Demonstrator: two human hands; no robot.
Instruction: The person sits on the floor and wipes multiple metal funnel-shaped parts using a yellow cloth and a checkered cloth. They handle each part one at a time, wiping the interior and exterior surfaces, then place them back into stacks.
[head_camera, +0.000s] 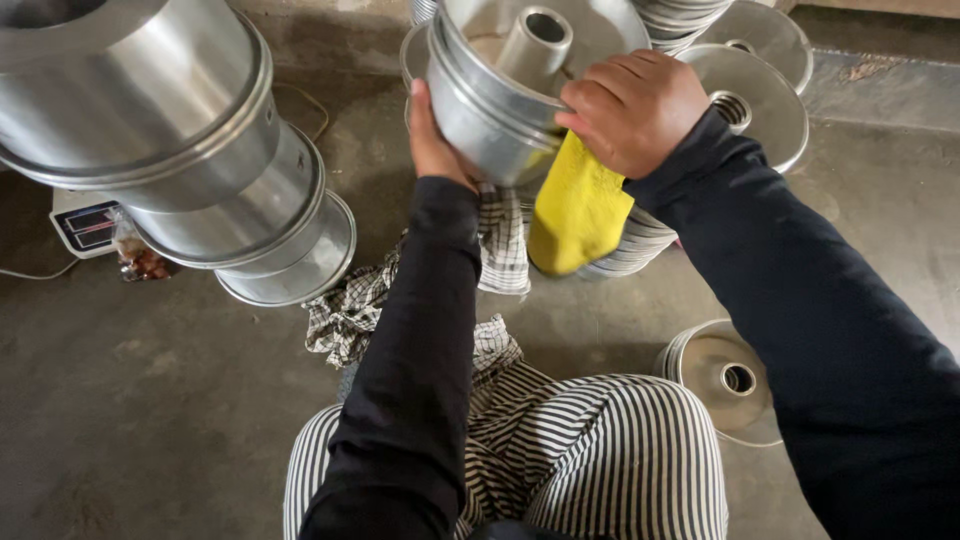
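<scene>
I hold up a shiny aluminium ring-shaped cake pan (490, 110) with a central tube. My left hand (432, 140) supports its side and bottom from the left. Against the pan's right rim, my right hand (632, 105) is closed on a yellow cloth (578, 210) that hangs down below it. Both arms wear dark long sleeves. Below are my knees in striped trousers (590, 450).
A tall leaning stack of nested aluminium pans (190, 150) fills the upper left. More pans and flat ring lids (750, 90) lie behind, and a pile of lids (725, 375) at right. A checked cloth (350, 310) and a small scale (85, 225) rest on the concrete floor.
</scene>
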